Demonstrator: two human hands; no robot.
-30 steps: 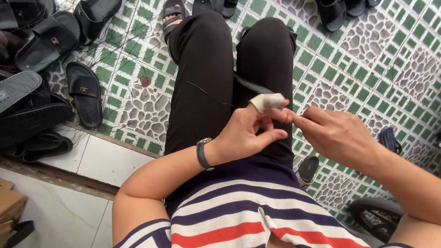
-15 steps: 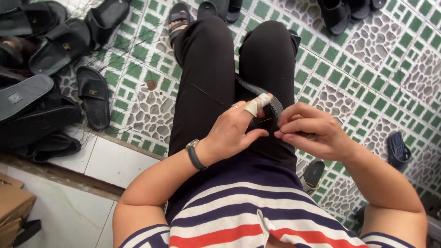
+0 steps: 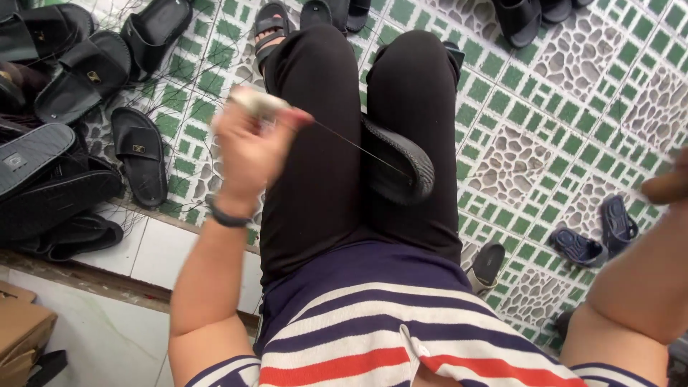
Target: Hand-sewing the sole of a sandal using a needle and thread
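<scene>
Green-tiled floor (image 3: 573,136); left hand (image 3: 251,143) now raised, thread (image 3: 351,143) taut.

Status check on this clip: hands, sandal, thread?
Left hand raised, grip shut on thread, drawn taut. Black sandal rests on lap. Right hand out wide, blurred.

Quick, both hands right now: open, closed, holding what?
Left hand: closed, raised, pulling a thin thread taut from the black sandal on the lap.
Right hand: mostly out of frame; cannot be told.
</scene>
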